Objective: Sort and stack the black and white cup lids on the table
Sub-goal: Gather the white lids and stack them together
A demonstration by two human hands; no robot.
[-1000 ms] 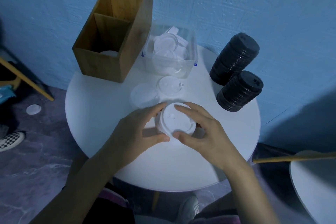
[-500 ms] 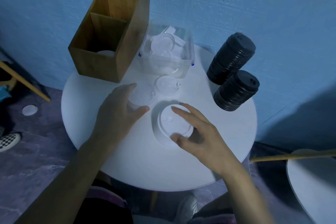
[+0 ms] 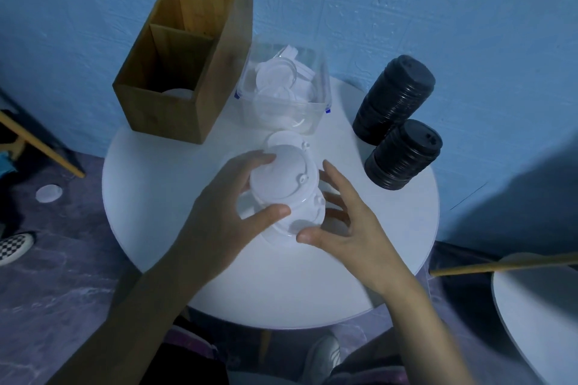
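- one round white table (image 3: 150, 212) is seen, with a second table (image 3: 538, 316) partly in view at the right edge.
- one white lid (image 3: 281, 178) is held by the left hand (image 3: 225, 222); it is pinched between the thumb at its near rim and the fingers curled over its far rim, and is kept tilted just above the white stack (image 3: 301, 223).
- one white stack is stood on the table near its middle; its lid count cannot be told.
- the stack is cupped by the right hand (image 3: 347, 237): the thumb is laid at the near bottom rim, and the fingers are half curled round the right side.
- one more loose lid (image 3: 281, 138) is left lying flat on the table, just behind the held one.
- two black stacks are leaned at the right of the table, touching each other: a far stack (image 3: 395, 97) and a near stack (image 3: 403, 156). the lids in them are too many and too close to be counted.
- one clear bin (image 3: 322, 94) is set at the back, with several white lids jumbled inside.
- one wooden box (image 3: 194, 109) with two compartments is placed beside the bin, on its left; one white lid is glimpsed low in the near compartment.
- one white disc (image 3: 48, 193) is seen on the floor, left of the table.
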